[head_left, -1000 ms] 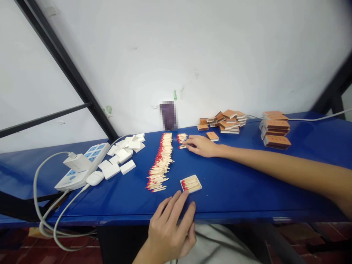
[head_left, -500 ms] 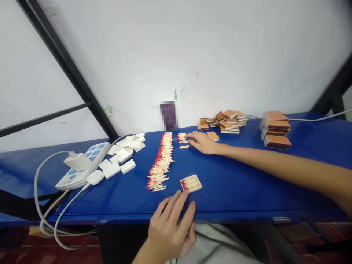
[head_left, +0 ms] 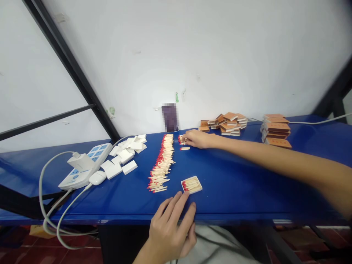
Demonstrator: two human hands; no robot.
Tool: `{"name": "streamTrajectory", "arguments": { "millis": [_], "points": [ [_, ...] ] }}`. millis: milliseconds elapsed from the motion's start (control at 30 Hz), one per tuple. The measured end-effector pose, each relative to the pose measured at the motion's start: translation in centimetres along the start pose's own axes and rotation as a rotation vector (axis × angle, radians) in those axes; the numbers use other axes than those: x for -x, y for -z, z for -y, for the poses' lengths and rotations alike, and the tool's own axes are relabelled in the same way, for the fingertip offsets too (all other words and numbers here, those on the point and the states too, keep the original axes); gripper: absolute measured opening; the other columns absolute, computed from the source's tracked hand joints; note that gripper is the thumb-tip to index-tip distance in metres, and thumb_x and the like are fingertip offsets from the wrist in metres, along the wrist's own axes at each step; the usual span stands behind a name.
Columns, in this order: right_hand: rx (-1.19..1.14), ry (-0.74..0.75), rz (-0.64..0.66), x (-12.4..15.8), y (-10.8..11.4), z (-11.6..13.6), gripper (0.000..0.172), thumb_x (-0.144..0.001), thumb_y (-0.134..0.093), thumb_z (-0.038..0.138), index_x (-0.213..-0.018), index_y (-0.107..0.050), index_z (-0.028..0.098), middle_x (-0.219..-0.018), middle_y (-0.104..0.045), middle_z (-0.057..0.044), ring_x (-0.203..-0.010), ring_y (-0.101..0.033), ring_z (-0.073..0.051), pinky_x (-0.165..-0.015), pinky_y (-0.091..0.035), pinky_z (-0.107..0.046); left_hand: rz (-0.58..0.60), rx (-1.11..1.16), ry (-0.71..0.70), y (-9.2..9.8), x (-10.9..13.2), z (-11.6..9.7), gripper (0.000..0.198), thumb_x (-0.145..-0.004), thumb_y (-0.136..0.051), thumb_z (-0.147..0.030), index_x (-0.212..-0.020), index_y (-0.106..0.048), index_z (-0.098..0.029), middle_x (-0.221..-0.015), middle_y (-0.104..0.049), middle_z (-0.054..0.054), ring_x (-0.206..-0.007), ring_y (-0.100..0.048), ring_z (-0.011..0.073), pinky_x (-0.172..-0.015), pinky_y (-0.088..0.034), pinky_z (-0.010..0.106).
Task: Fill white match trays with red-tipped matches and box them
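Note:
My right hand reaches to the back of the table, its fingertips pinched at a small pile of red-tipped matches. The fingers partly cover that pile. A little nearer lies a separate match or two. My left hand rests at the front edge with fingers extended, the tips beside a white matchbox tray. Inside the tray lies a layer of matches, heads to the left. Left of both hands stretches a long row of matches.
White empty trays lie heaped on the left, beside a power strip with cables and a white charger. Orange matchbox sleeves are piled at the back, with a stack of matchboxes farther right. A blurred dark object leans on the wall.
My right hand has moved slightly left and its fingers have closed in over the small match pile. The forearm now covers most of a lone matchbox. My left hand stays put.

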State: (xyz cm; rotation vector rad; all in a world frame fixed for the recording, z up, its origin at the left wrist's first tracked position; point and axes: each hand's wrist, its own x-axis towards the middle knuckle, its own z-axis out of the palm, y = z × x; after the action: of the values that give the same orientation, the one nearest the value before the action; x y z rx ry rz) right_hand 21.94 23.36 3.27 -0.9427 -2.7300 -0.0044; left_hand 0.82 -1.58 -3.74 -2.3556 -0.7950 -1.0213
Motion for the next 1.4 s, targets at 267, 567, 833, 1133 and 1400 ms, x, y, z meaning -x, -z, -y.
{"name": "streamTrajectory", "arguments": {
  "millis": [267, 567, 833, 1133, 1400],
  "points": [
    [0.067, 0.003, 0.089, -0.7, 0.9, 1.0, 0.016, -0.093, -0.049, 0.019, -0.093, -0.065, 0.015, -0.094, -0.067, -0.01, -0.079, -0.058, -0.019, -0.068, -0.035, -0.027, 0.0, -0.009, 0.004, 0.1, -0.1, 0.0, 0.034, -0.083, -0.05, -0.014, -0.112, -0.068, -0.01, -0.125, -0.062, 0.019, -0.117, -0.059, 0.0314, -0.089, -0.049, 0.04],
    [-0.007, -0.122, 0.043, -0.4, 0.8, 2.7, 0.015, -0.085, -0.058, 0.028, -0.076, -0.064, 0.018, -0.074, -0.068, -0.004, -0.065, -0.057, -0.016, -0.067, -0.033, -0.028, -0.004, -0.009, 0.004, 0.0, 0.0, -0.1, 0.034, -0.083, -0.051, -0.015, -0.112, -0.068, -0.01, -0.125, -0.062, 0.019, -0.115, -0.06, 0.032, -0.087, -0.05, 0.041],
    [-0.088, -0.231, -0.089, 0.9, 0.5, 2.5, 0.027, -0.092, -0.044, 0.027, -0.086, -0.068, 0.016, -0.08, -0.072, -0.006, -0.066, -0.061, -0.016, -0.064, -0.036, -0.025, 0.003, -0.026, 0.0, 0.1, -0.1, -0.2, 0.034, -0.083, -0.05, -0.016, -0.112, -0.068, -0.011, -0.125, -0.063, 0.019, -0.114, -0.061, 0.0318, -0.086, -0.051, 0.04],
    [-0.038, -0.244, -0.139, 2.8, -1.8, 3.7, 0.028, -0.092, -0.049, 0.031, -0.11, -0.067, 0.019, -0.104, -0.072, -0.008, -0.088, -0.065, -0.021, -0.072, -0.039, -0.028, 0.011, -0.027, 0.003, 0.1, 0.0, -0.2, 0.035, -0.083, -0.05, -0.016, -0.112, -0.067, -0.012, -0.126, -0.062, 0.018, -0.115, -0.061, 0.0313, -0.086, -0.051, 0.04],
    [0.016, -0.195, -0.049, 2.7, -1.2, 3.7, 0.035, -0.098, -0.044, 0.04, -0.1, -0.074, 0.021, -0.094, -0.071, -0.009, -0.085, -0.064, -0.021, -0.068, -0.038, -0.028, -0.009, -0.024, 0.004, -0.1, 0.1, 0.0, 0.035, -0.083, -0.05, -0.015, -0.112, -0.068, -0.011, -0.124, -0.063, 0.019, -0.114, -0.061, 0.0318, -0.087, -0.049, 0.04]
  ]
}}
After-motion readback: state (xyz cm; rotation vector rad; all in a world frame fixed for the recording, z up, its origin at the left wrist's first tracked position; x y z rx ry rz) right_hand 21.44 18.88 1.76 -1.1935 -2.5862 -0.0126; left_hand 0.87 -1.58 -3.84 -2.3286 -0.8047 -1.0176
